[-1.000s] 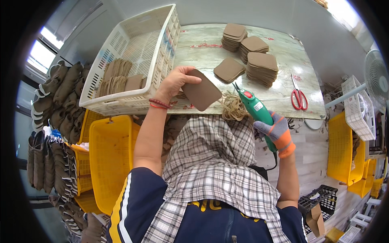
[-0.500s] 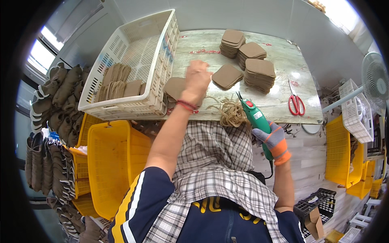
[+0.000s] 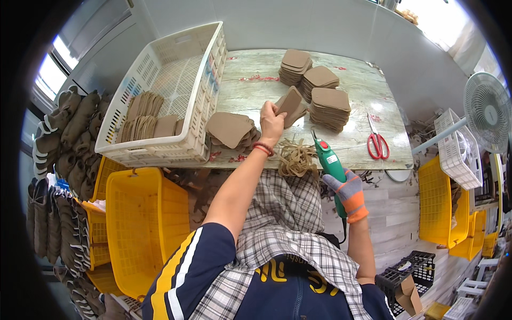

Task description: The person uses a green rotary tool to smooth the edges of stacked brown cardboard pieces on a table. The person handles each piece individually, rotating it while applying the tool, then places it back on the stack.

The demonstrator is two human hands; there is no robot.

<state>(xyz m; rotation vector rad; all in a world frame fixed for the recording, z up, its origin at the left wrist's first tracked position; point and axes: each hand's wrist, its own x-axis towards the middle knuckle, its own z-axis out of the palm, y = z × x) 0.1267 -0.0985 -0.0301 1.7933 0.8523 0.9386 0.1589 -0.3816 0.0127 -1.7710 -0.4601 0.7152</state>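
Wearing a navy top [image 3: 250,301] with large yellow lettering [image 3: 274,270], partly hidden by a plaid apron [image 3: 285,240], the person reaches over a table [image 3: 240,101]. The gloved right hand [image 3: 348,193] curls around a green power tool [image 3: 328,154], fingers closed on its body; a small pale label [image 3: 332,159] sits on the casing, its print too small to tell. Just left of the tool lies a heap of tan strips [image 3: 296,159]. The bare left hand [image 3: 272,124] clamps a brown rounded piece [image 3: 289,100] between thumb and fingers, tilted up beside a small pile [image 3: 300,113]; whether they touch cannot be told. A loose stack [image 3: 229,128] of like pieces lies farther left, beside a white slatted crate [image 3: 154,152] holding more. Red-handled scissors [image 3: 378,146] lie at the right. Three taller stacks [image 3: 329,112] stand beyond, and red marks [image 3: 259,78] streak the tabletop.
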